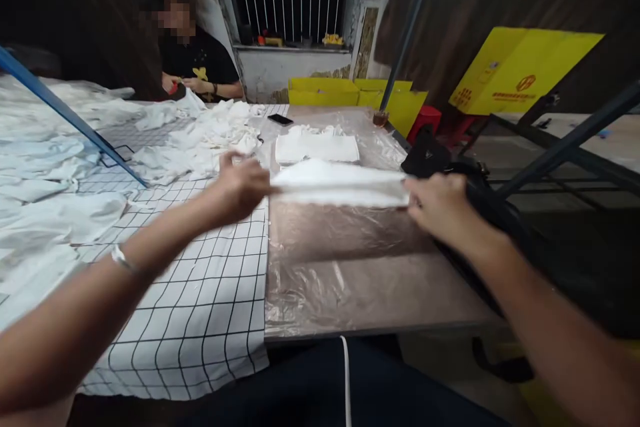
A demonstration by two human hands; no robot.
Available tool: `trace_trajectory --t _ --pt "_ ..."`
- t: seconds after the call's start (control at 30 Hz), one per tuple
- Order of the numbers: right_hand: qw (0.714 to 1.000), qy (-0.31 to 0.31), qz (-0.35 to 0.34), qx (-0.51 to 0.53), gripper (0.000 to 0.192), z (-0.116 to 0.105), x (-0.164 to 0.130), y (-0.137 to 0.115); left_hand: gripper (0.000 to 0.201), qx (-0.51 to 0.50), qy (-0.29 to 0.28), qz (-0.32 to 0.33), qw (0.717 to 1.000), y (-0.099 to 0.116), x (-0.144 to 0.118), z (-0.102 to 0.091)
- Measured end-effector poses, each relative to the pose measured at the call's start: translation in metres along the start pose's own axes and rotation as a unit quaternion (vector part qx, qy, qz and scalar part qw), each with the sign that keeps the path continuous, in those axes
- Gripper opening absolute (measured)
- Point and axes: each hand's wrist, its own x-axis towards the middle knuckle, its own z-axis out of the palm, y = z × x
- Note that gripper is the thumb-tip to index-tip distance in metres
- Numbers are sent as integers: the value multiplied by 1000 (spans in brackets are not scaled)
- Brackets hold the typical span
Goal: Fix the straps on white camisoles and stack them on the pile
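The cloth (343, 188) is white, the tablecloth (210, 293) black-gridded

We hold a white cloth (340, 188) stretched between our left hand (244, 188) and our right hand (439, 203), pinching it at opposite ends above a table (360, 297) covered with clear plastic; motion blurs it. A bracelet (121, 257) circles our left wrist. Just beyond the cloth we see a stack of folded white cloths (319, 149), with a phone (280, 119) lying behind it. To our left, loose white cloths (210, 130) are heaped on a checked tablecloth (200, 320), and a person (207, 57) in a black top sits at the far edge. A black bag (427, 153) lies near our right hand, and yellow boxes (523, 70) stand farther back.
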Motion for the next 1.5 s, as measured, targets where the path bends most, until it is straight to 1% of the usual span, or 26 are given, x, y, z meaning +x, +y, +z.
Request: trace_trajectory --t 0.07,0.1,0.13,0.17,0.23,0.27,0.33,0.4,0.47,0.53,0.63,0.73,0.83,0.93,1.0,1.07,1.13,1.17,1.23,1.27,1.3,1.33,1.4,1.43,1.47,1.5 --pt "997 -45 16 65 17 49 -58 -27 37 -17 -58 46 997 28 -57 35" --pt "992 -62 44 105 15 67 -80 -39 40 -19 -67 48 996 41 -81 48" --pt "985 -63 72 141 18 81 -98 -49 39 -22 -85 36 995 52 -100 59" --pt "978 -58 104 172 20 91 -110 -58 39 -22 -99 22 995 62 -114 66" --pt "965 -24 162 206 24 97 -119 -69 36 -23 -103 -16 994 77 -130 74" --pt "961 -4 179 209 25 96 -118 -73 34 -23 -95 -31 995 82 -133 76" --pt "964 24 178 198 22 90 -112 -75 31 -19 -66 -51 996 89 -135 78" --pt "970 35 156 183 12 83 -108 -71 28 -6 -44 -58 997 95 -136 78" --pt "969 46 164 178 4 77 -111 -61 27 18 -28 -64 997 100 -140 75" --pt "961 55 200 183 7 73 -122 -50 28 43 -19 -70 996 106 -146 71" --pt "953 31 224 203 8 70 -146 -38 29 47 -32 -70 996 116 -159 65" --pt "956 21 199 215 6 68 -166 -39 27 23 -39 -87 995 124 -169 63" --pt "960 58 166 216 5 66 -177 -48 19 -7 -15 -131 991 134 -173 63" --pt "959 88 157 220 4 67 -181 -53 14 -2 18 -177 984 145 -176 63" --pt "959 78 154 227 5 68 -184 -52 12 12 23 -196 980 151 -181 61" --pt "956 43 148 248 6 68 -187 -48 13 13 10 -208 978 154 -188 57" --pt "946 2 131 295 8 67 -188 -44 13 6 9 -216 976 155 -192 53" --pt "940 -12 113 320 14 66 -188 -44 13 0 19 -219 976 155 -191 53" --pt "936 -29 52 347 35 66 -185 -48 18 -21 26 -198 980 155 -184 56" --pt "939 -41 15 342 44 66 -183 -52 24 -31 6 -175 984 156 -180 60" --pt "943 -55 -22 328 49 67 -181 -56 34 -37 -29 -145 988 157 -175 64" --pt "947 -69 -52 310 51 68 -180 -59 44 -35 -75 -116 990 157 -172 69" --pt "953 -69 -79 283 42 69 -182 -60 60 -13 -166 -86 982 155 -170 77" --pt "956 -48 -74 279 34 69 -184 -57 63 -1 -196 -90 977 153 -172 78" --pt "959 -11 -58 279 27 69 -187 -52 61 5 -211 -102 972 149 -174 76" --pt "959 34 -34 280 24 68 -190 -46 55 3 -215 -119 969 145 -175 73"
